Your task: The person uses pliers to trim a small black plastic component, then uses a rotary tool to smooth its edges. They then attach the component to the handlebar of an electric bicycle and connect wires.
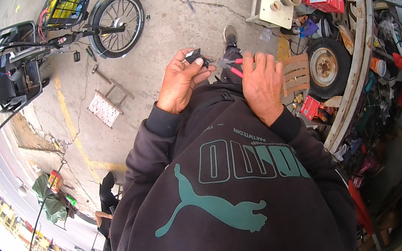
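Left hand [180,80] fingers pinching small black part [194,56]; right hand [261,84] gripping red-handled pliers [231,65]

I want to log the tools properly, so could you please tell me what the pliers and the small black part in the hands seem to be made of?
The pliers in the right hand look like bare grey metal at the nose, with glossy red handle sleeves, probably plastic or rubber. The small black part in the left hand looks like matte black plastic with a pale patch on it; it is too small to be sure.

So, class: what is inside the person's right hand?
The right hand grips red-handled pliers, jaws toward the small black part in the left hand. Fingers cover most of the handles.
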Motion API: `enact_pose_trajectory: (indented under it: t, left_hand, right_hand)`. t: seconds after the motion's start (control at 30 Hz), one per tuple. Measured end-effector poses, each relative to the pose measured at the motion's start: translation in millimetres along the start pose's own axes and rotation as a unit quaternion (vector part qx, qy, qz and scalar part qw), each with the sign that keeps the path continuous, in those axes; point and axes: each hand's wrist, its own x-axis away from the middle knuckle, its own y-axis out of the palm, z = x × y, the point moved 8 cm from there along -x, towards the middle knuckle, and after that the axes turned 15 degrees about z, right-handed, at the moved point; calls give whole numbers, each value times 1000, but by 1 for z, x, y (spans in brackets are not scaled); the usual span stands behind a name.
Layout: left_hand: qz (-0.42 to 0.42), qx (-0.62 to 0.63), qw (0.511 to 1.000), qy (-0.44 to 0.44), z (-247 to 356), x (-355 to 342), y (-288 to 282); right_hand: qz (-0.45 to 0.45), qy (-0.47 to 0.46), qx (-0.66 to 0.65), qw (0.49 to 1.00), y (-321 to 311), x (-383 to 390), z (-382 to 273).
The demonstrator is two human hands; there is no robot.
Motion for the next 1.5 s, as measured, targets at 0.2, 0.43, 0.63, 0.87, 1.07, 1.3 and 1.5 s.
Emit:
enact_pose_trajectory:
  t: [0.2,0.43,0.63,0.87,1.07,1.3,1.5]
  left_hand:
    - [-4,-1,1000,3,-1,3,3]
    - [-23,7,1000,-3,-6,7,6]
    - [-14,3,1000,2,-9,6,4]
    - [-10,-13,1000,-4,-11,8,2]
    - [-1,-22,1000,-3,-9,5,-1]
    - [12,-53,999,0,-7,4,-6]
    - [15,-84,996,22,-4,2,-9]
  right_hand:
    - [2,11,-2,1000,-2,7,2]
    - [0,25,-17,1000,-4,13,6]
    - [-6,13,-6,1000,-5,14,5]
    - [-52,31,-95,994,4,24,6]
    - [-24,23,-88,996,5,19,3]
    - [-49,13,-103,993,8,19,0]
    - [-53,8,-114,992,11,17,-1]
